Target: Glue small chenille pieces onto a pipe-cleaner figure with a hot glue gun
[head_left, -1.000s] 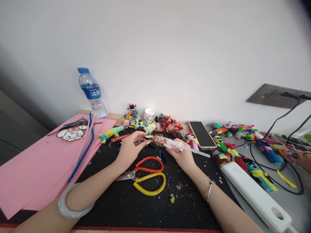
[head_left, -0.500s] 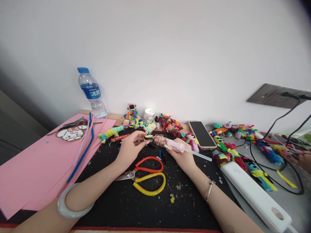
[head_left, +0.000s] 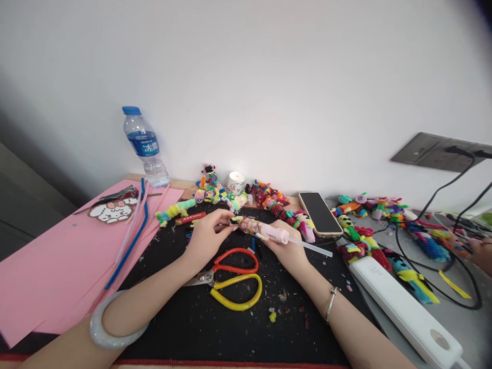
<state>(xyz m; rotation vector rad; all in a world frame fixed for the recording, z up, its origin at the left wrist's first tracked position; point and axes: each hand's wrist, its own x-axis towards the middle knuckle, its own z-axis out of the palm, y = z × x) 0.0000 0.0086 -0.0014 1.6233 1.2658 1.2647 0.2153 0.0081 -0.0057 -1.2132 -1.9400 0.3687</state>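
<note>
My right hand (head_left: 289, 251) grips a pink glue gun (head_left: 269, 231) decorated with small stickers, a clear glue stick (head_left: 309, 246) poking out of its back end toward the right. Its nozzle points left at a small black and yellow piece (head_left: 234, 221) pinched in the fingertips of my left hand (head_left: 205, 238). Both hands hover just above the black mat (head_left: 230, 318). Scissors with an orange and a yellow handle (head_left: 234, 281) lie on the mat just in front of my hands.
Pink paper (head_left: 57, 261) with straws and a bead figure lies left. A water bottle (head_left: 145, 146), a lit candle (head_left: 236, 181), pipe-cleaner dolls (head_left: 269, 200), a phone (head_left: 318, 212), a white power strip (head_left: 403, 307) and cables sit behind and right. Another person's hand (head_left: 482, 253) shows at far right.
Both hands with the glue gun and the small piece have shifted slightly toward me and a touch left. Nothing else has moved.
</note>
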